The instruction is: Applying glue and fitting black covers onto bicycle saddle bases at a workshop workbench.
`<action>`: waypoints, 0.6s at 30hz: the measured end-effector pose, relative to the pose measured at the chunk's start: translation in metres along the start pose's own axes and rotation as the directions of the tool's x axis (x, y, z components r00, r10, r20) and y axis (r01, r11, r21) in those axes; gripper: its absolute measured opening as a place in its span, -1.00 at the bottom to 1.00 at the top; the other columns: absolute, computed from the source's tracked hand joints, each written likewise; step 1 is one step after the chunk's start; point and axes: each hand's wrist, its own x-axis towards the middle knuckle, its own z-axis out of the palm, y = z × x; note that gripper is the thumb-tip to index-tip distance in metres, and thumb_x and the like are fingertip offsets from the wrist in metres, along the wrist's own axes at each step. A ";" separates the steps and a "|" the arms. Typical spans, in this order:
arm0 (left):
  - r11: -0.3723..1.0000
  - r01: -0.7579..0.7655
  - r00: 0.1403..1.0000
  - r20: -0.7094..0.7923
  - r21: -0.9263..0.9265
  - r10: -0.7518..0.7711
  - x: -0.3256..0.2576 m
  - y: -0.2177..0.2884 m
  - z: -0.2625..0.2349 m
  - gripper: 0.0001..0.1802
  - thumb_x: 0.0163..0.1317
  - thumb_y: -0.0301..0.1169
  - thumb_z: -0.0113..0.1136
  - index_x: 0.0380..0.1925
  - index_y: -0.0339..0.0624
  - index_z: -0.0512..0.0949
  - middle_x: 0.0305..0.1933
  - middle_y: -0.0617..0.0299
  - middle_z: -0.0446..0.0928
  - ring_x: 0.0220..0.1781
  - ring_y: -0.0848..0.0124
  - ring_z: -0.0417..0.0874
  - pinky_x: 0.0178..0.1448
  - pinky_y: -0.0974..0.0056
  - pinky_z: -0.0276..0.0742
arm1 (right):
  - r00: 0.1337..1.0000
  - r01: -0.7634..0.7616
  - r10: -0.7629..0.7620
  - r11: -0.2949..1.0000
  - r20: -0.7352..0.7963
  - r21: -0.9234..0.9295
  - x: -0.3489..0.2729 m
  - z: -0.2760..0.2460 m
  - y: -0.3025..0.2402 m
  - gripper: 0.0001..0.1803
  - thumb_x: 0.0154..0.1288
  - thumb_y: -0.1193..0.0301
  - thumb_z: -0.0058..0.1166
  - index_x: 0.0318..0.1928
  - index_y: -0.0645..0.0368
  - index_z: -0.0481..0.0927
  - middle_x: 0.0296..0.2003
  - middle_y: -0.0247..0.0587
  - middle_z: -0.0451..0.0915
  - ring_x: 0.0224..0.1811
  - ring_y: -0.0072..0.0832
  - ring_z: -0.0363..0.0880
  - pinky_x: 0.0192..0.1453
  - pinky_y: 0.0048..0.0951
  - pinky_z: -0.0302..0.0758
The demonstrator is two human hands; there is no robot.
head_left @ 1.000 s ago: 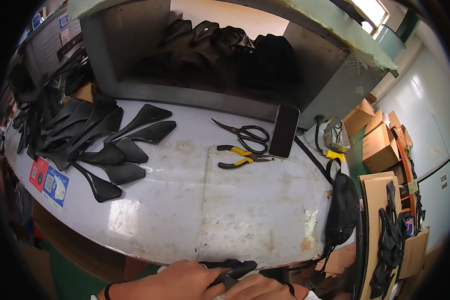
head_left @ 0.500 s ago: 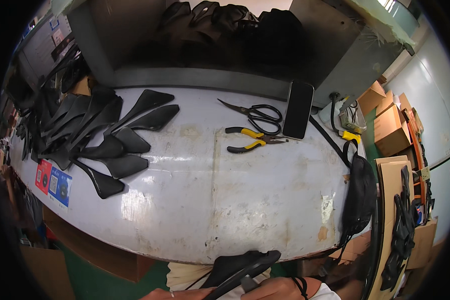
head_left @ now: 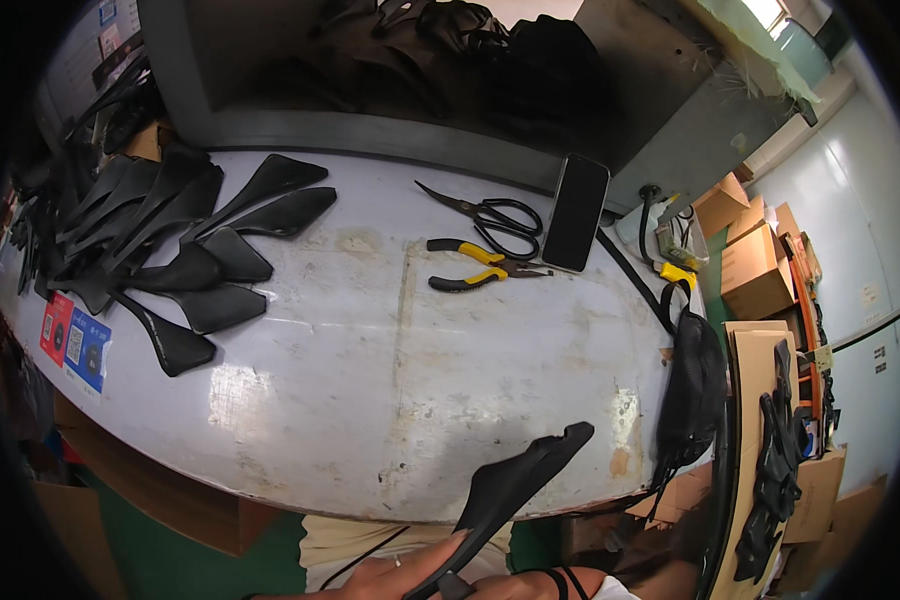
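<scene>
A black saddle-shaped shell [head_left: 518, 480] rises at a slant from the lower edge of the view, its narrow tip over the worktable's near edge. My left hand [head_left: 395, 578] grips its lower end from the left. My right hand [head_left: 515, 588], with dark bands at the wrist, holds the same end from the right and is mostly cut off by the frame. The grey, worn worktable [head_left: 390, 370] lies in front of me.
Several black shells are piled at the table's left [head_left: 170, 250]. Scissors [head_left: 492, 215], yellow-handled pliers [head_left: 478, 267] and a dark phone [head_left: 577, 212] lie at the back. A black bag [head_left: 692, 392] hangs at the right edge, with cardboard boxes [head_left: 760, 262] beyond it.
The view has shifted so the table sits lower and closer. The shell in my hands has been lifted and turned, and it now stands up over the table's near edge.
</scene>
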 end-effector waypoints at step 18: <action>0.989 -0.046 0.995 0.086 -0.140 0.058 0.036 -0.007 0.007 -0.26 0.39 -0.52 0.15 0.54 -0.40 0.16 0.43 -0.29 0.39 0.45 -0.06 0.47 0.45 0.07 0.37 | 0.751 -0.069 0.307 0.917 -0.585 0.393 0.011 0.009 -0.001 -0.77 0.39 0.44 0.15 -0.36 0.14 0.36 -0.53 -0.21 0.59 -0.54 -0.38 0.62 -0.40 -0.29 0.65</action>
